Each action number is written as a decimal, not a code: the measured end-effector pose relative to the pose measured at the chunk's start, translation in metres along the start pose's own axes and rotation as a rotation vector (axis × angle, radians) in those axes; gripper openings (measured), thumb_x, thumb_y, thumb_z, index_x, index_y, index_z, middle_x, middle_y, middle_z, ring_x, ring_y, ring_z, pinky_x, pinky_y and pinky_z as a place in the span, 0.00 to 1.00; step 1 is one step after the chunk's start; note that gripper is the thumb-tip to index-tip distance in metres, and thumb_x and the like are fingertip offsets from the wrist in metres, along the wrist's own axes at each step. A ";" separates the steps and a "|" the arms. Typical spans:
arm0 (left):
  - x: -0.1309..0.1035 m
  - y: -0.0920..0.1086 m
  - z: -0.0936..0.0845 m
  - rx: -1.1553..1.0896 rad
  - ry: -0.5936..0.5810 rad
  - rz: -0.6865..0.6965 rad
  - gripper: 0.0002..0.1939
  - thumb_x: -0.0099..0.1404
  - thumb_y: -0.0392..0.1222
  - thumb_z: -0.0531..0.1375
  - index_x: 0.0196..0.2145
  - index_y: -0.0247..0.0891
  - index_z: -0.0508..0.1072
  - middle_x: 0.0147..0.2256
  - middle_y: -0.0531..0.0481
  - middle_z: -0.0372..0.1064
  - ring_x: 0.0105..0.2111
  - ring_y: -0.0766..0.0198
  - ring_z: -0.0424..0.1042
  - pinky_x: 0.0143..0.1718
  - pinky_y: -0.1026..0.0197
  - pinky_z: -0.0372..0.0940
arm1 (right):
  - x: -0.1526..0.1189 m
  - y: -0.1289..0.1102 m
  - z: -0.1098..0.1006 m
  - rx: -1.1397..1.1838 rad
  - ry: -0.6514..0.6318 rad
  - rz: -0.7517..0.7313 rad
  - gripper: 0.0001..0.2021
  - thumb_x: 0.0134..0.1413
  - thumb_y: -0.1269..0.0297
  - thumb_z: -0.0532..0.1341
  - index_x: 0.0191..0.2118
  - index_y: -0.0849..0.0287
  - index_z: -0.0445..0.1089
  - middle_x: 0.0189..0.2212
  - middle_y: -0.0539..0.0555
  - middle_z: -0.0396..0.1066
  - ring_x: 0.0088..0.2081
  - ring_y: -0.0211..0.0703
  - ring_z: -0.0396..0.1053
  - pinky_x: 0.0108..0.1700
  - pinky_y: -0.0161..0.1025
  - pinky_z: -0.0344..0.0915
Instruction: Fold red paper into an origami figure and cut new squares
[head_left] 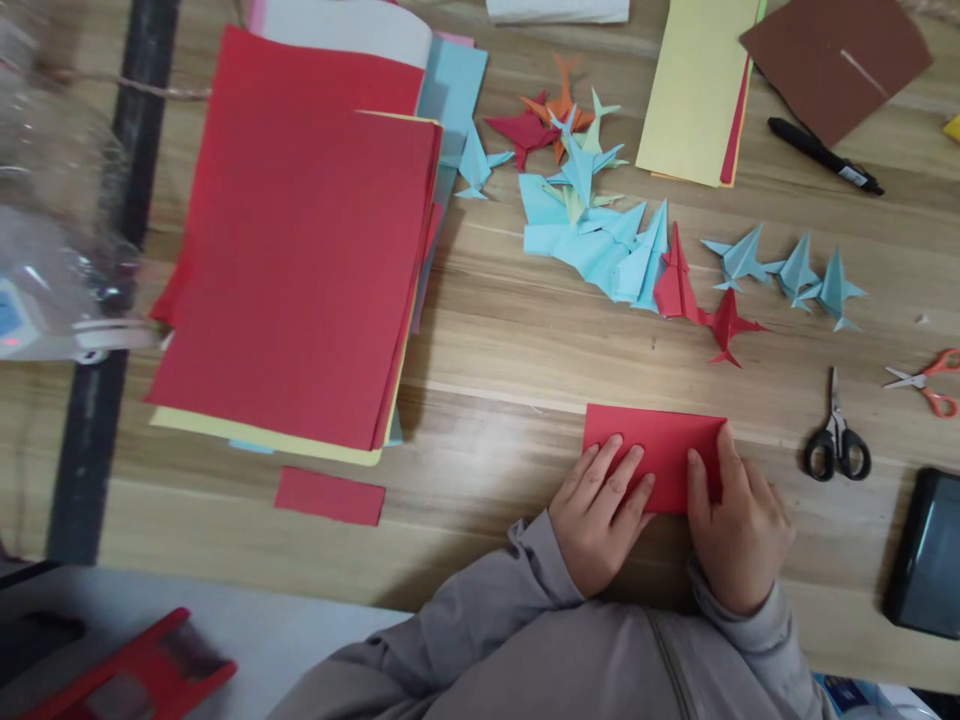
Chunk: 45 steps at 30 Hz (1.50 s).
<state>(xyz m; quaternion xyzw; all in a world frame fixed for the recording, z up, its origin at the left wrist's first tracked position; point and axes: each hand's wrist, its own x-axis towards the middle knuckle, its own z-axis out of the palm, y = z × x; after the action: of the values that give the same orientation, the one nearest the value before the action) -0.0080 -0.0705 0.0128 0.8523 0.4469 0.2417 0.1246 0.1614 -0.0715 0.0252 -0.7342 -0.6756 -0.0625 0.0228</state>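
A red paper rectangle (637,425) lies on the wooden table close to my body. My left hand (601,510) rests on its left and middle part, fingers spread and flat. At the paper's right edge is my right hand (739,520), its thumb and index finger extended and apart, pressing near the upper right corner; its other fingers are bent. Beyond the paper, a red folded figure (726,325) and a red folded piece (676,280) sit beside light blue folded pieces (592,250).
A large stack of red sheets (300,250) covers the left side, with a red strip (330,496) below it. Black scissors (836,440), orange scissors (928,382) and a black device (930,550) lie at right. A pen (825,155) lies beside brown paper (832,60).
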 end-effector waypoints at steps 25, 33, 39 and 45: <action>0.005 0.000 0.005 0.115 -0.067 0.001 0.19 0.64 0.47 0.56 0.51 0.40 0.73 0.52 0.42 0.70 0.54 0.46 0.64 0.54 0.48 0.60 | 0.005 -0.004 -0.005 -0.072 -0.048 0.007 0.20 0.63 0.56 0.53 0.51 0.64 0.70 0.24 0.53 0.71 0.21 0.37 0.64 0.28 0.39 0.52; 0.013 0.001 0.004 0.112 -0.072 -0.077 0.15 0.65 0.42 0.56 0.48 0.45 0.75 0.49 0.47 0.71 0.52 0.51 0.64 0.51 0.50 0.61 | 0.003 -0.004 0.002 -0.072 -0.027 0.035 0.21 0.63 0.55 0.51 0.53 0.62 0.69 0.25 0.55 0.73 0.22 0.38 0.65 0.28 0.39 0.52; 0.014 -0.004 0.009 0.179 -0.116 -0.046 0.21 0.67 0.47 0.53 0.57 0.47 0.66 0.52 0.47 0.69 0.51 0.52 0.64 0.49 0.50 0.60 | 0.003 -0.004 0.005 -0.059 -0.086 0.082 0.23 0.64 0.54 0.48 0.56 0.61 0.67 0.29 0.58 0.75 0.23 0.39 0.68 0.28 0.39 0.51; 0.013 -0.005 0.014 0.226 -0.157 -0.067 0.23 0.69 0.51 0.49 0.59 0.47 0.64 0.57 0.48 0.65 0.53 0.52 0.62 0.48 0.50 0.59 | 0.003 -0.002 0.009 -0.030 -0.104 0.103 0.24 0.64 0.53 0.47 0.57 0.60 0.65 0.33 0.60 0.76 0.26 0.43 0.71 0.29 0.40 0.53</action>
<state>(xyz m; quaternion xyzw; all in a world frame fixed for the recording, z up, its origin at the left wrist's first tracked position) 0.0020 -0.0570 0.0023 0.8616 0.4886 0.1182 0.0701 0.1603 -0.0671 0.0161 -0.7705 -0.6363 -0.0333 -0.0202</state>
